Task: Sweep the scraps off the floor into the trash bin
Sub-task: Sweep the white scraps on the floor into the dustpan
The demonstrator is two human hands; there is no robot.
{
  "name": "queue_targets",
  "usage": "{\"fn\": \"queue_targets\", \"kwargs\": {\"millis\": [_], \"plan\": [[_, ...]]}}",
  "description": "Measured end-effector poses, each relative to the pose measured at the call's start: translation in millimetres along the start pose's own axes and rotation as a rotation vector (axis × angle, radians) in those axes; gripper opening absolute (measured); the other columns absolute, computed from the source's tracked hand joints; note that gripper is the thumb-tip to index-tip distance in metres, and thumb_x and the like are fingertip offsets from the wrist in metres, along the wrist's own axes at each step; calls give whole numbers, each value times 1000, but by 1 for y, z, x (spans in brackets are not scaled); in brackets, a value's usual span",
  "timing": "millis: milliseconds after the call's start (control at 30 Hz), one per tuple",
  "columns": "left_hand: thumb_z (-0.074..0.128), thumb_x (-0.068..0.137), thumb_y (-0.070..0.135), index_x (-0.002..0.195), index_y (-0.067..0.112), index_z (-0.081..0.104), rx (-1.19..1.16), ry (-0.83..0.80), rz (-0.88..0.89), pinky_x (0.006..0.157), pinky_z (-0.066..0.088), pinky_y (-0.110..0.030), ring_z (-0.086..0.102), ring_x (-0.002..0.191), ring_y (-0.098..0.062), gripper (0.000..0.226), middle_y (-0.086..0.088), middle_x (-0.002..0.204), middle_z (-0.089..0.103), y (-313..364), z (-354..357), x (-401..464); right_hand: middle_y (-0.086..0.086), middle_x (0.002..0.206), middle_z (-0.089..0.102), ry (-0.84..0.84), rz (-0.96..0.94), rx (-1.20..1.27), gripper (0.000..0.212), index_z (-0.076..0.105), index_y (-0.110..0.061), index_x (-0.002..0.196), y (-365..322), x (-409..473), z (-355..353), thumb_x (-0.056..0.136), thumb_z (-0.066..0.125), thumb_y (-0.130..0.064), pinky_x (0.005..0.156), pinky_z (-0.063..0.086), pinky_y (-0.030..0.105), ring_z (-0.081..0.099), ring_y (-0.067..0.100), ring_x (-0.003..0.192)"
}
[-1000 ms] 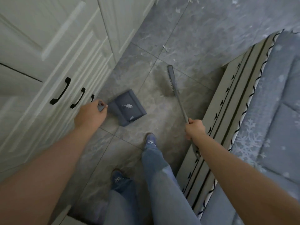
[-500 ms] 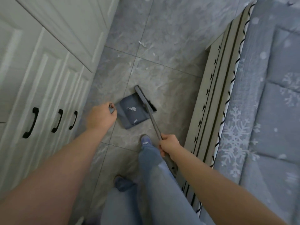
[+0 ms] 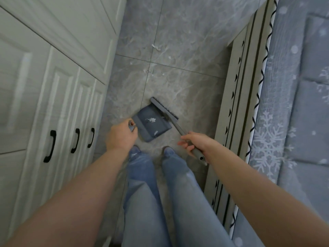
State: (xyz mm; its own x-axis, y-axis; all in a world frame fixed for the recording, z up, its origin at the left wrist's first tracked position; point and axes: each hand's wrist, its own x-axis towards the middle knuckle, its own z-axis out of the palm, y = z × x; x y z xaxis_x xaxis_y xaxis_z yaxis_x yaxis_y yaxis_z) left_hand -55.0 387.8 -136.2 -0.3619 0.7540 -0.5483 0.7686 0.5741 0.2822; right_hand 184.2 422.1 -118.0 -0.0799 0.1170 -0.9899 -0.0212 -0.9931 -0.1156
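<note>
Your left hand was curled round the grey handle end of the dustpan, gripping it, and the pan lay flat on the grey tiled floor just ahead of your feet. Your right hand gripped the handle of the hand brush, fingers wrapped round the shaft with the butt end poking out behind the hand. The brush head sat along the far open edge of the pan, touching it, bristles down.

Inside the pan lay two white paper scraps, one larger near the middle and a smaller one nearer you. More scraps were still scattered on the floor beyond the pan, round the joint where the tiles meet, well apart from the brush.

Along the left edge of the floor stood the white cupboard doors with black handles. Along the right edge ran a bed with a blue-grey snowflake cover. Your legs in blue jeans stood between them, both shoes just behind the pan. No trash bin showed in the view.
</note>
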Motion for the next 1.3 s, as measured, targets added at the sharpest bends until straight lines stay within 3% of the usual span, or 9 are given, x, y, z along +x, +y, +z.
{"fn": "queue_targets", "kwargs": {"millis": [67, 267, 433, 600, 767, 933, 1100, 1233, 1300], "plan": [[53, 96, 31, 99, 14, 64, -3, 0, 9, 65, 41, -34, 63, 87, -39, 20, -19, 90, 66, -2, -2, -1, 21, 102, 57, 52, -41, -30, 61, 22, -13, 151, 1, 2, 13, 98, 48, -1, 32, 31, 11, 40, 8, 56], [53, 94, 32, 97, 20, 62, -15, -24, 21, 65, 47, -36, 62, 80, -37, 16, -14, 82, 64, -11, -1, 0, 13, 73, 45, 135, -17, -40, 26, 56, -3, 119, 10, 20, 40, 96, 47, 4, 31, 28, 12, 37, 11, 53], [55, 93, 27, 89, 14, 61, -62, -36, 42, 60, 42, -32, 54, 69, -29, 14, -7, 74, 56, -11, -1, 0, 15, 67, 50, 207, -83, -180, 28, 54, -4, 118, 15, 21, 57, 93, 52, 8, 31, 33, 14, 45, 14, 40], [57, 93, 30, 89, 19, 61, -79, -37, 55, 60, 49, -34, 59, 70, -29, 13, -8, 77, 63, -10, 0, 3, 18, 60, 56, 247, -52, -433, 20, 57, 8, 111, 14, 35, 73, 95, 46, 5, 36, 41, 23, 47, 21, 46], [52, 96, 33, 91, 20, 59, -13, -41, 66, 59, 45, -34, 59, 71, -26, 15, -4, 77, 61, -15, -10, 4, 29, 84, 68, 290, -118, -665, 34, 57, 4, 115, 21, 35, 86, 88, 37, 3, 70, 59, 50, 63, 35, 63], [47, 99, 34, 100, 20, 63, 66, 13, 95, 60, 41, -34, 61, 76, -35, 21, -5, 73, 52, -42, -38, 17, 18, 85, 59, 412, -224, -529, 39, 57, -15, 130, 36, 21, 74, 97, 38, -8, 45, 47, 31, 54, 24, 53], [47, 98, 35, 100, 20, 62, 118, 14, 100, 61, 42, -35, 55, 73, -32, 21, -7, 75, 52, -60, -51, 36, 20, 105, 64, 474, -223, -570, 28, 58, -9, 118, 29, 39, 88, 93, 46, -12, 79, 57, 42, 64, 36, 90], [50, 95, 34, 99, 22, 63, 112, 13, 125, 63, 46, -36, 61, 81, -36, 18, -13, 84, 63, -60, -48, 46, 19, 108, 62, 423, -154, -653, 27, 61, -7, 113, 39, 62, 113, 90, 45, -7, 77, 52, 33, 60, 33, 92], [50, 94, 35, 97, 24, 61, 116, -4, 132, 63, 47, -36, 61, 80, -36, 17, -13, 87, 65, -61, -47, 48, 20, 106, 64, 363, -138, -679, 29, 62, -10, 114, 63, 64, 130, 90, 47, -10, 86, 55, 42, 63, 39, 97]]}}
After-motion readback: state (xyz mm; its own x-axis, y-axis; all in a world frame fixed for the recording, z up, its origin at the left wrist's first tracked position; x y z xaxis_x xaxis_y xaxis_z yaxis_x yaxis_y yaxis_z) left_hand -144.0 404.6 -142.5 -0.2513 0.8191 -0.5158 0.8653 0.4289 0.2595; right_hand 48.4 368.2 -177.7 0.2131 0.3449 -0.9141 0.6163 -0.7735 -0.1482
